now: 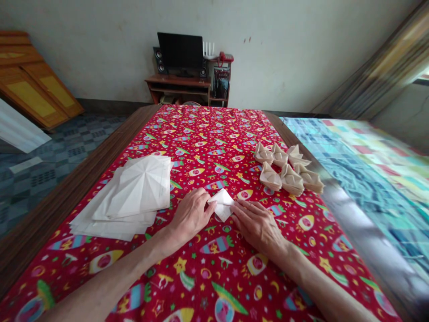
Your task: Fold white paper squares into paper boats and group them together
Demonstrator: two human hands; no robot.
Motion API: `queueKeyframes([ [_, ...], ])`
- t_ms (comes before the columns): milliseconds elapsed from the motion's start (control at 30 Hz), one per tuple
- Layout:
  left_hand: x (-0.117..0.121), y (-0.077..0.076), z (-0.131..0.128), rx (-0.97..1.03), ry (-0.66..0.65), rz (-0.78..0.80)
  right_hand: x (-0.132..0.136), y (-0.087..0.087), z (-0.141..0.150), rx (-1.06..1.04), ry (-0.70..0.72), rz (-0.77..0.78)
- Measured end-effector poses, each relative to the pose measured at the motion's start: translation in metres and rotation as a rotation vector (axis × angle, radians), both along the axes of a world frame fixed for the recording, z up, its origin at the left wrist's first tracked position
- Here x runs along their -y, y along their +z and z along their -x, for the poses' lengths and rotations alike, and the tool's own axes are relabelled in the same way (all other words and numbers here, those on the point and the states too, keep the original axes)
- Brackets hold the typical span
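Observation:
A small folded piece of white paper (223, 210) lies on the red patterned cloth between my hands. My left hand (194, 208) pinches its left corner between thumb and fingers. On the opposite side, the fingers of my right hand (256, 221) press on the right corner, the thumb tucked in close. To the left rests a stack of creased white paper sheets (144, 185), the top one marked with folds radiating from a point. Several folded paper pieces (291, 179), cream-coloured and pointed, stand in two rows at the right.
The red cloth (214, 277) covers a dark wooden table (103, 156). Beyond its far end stands a desk (177, 85) with a monitor (181, 51) and speakers. A bed with a blue patterned sheet (338, 161) is at the right, a wooden cabinet (36, 80) at the left.

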State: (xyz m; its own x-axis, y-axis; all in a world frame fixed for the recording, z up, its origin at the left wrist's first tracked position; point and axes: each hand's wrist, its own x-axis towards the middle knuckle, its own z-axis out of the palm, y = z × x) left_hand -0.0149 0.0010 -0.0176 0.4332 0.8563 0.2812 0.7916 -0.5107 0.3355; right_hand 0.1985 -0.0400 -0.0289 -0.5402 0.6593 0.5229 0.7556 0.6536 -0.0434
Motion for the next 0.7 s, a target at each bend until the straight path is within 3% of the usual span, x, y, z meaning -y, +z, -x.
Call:
queueKeyframes([
  [133, -0.005, -0.001, -0.005, 0.123, -0.045, 0.016, -0.009, 0.012, 0.005, 0.028, -0.069, -0.006],
  [267, -0.004, 0.010, -0.009, 0.136, -0.087, -0.037, -0.021, 0.033, 0.014, 0.185, -0.231, -0.017],
  [367, -0.001, 0.023, -0.012, 0.108, -0.137, -0.131, -0.030, 0.046, 0.019, 0.193, -0.175, 0.061],
  [433, -0.002, 0.029, -0.010, 0.116, -0.139, -0.186, -0.035, 0.050, 0.019, 0.078, -0.117, 0.137],
  [533, -0.006, 0.031, -0.002, 0.197, -0.099, -0.265, -0.042, 0.045, 0.013, -0.278, -0.058, 0.274],
  [700, -0.014, 0.015, 0.011, 0.243, -0.083, -0.290, -0.048, 0.015, 0.007, -0.754, -0.022, 0.495],
])
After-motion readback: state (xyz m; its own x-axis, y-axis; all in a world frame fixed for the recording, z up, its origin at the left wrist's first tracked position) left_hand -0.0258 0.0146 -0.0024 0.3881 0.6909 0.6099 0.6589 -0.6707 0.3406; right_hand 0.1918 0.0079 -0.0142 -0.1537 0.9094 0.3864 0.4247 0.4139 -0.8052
